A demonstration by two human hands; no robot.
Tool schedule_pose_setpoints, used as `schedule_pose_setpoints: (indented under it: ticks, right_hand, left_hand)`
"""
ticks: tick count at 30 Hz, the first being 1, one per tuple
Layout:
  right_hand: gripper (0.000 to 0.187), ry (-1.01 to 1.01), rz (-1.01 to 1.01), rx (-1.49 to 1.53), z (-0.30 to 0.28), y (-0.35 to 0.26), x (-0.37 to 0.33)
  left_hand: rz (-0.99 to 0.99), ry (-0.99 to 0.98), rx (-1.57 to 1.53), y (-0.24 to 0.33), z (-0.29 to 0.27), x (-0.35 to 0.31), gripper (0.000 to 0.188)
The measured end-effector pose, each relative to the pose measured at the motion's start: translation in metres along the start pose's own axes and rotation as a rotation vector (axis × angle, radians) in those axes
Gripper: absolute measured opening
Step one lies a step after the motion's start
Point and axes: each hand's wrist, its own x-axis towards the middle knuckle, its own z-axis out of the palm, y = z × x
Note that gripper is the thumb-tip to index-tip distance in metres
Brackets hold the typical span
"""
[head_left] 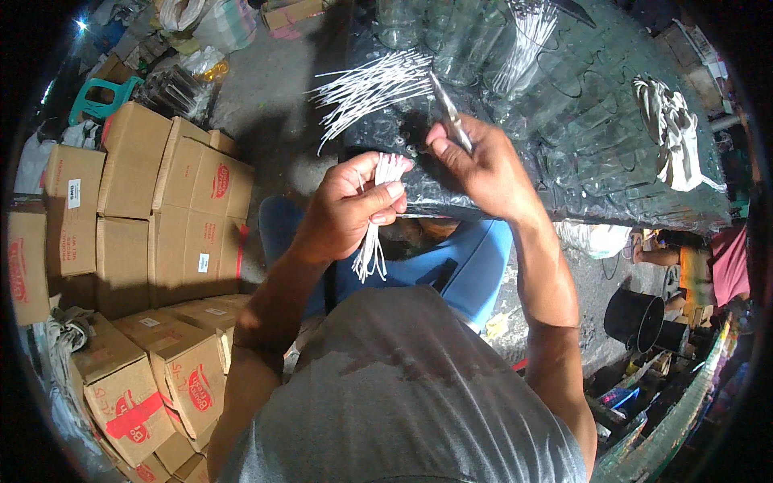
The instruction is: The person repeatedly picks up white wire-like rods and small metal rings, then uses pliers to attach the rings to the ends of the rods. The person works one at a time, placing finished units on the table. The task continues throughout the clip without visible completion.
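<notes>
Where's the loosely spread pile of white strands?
Head view, upper middle: the pile lies across the left edge of the table, just left of the metal tool in the right hand.

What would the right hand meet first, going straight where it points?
Probably the spread white strands, at their right end, just past the metal tool in the right hand; depth is unclear.

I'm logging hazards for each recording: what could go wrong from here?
The white strands lying on the dark table jut past its edge, so a nudge could spill some. The metal tool in the right hand is near clear glassware and might knock it. The bundle in the left hand has splayed lower ends, so strands may slip out.
</notes>
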Motion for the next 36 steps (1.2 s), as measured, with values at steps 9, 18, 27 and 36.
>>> schedule_pose_setpoints:
  ticks: [9, 18, 27, 36]
  right_hand:
    - [0.014, -0.054, -0.035, 0.068, 0.017, 0.000, -0.025]
    - [0.012, -0.022, -0.011, 0.099, 0.022, -0.003, -0.025]
    - [0.012, 0.066, -0.020, 0.274, 0.035, 0.008, -0.024]
    - [0.008, 0.114, 0.102, 0.637, 0.045, 0.012, -0.029]
  left_hand:
    - [0.039, 0.078, 0.062, -0.006, 0.010, -0.003, 0.007]
    - [0.048, 0.051, 0.082, -0.006, 0.007, -0.004, 0.006]
    - [0.058, 0.107, 0.074, -0.013, 0.005, -0.005, 0.007]
    - [0.022, 0.150, 0.001, -0.011, 0.013, -0.006, 0.009]
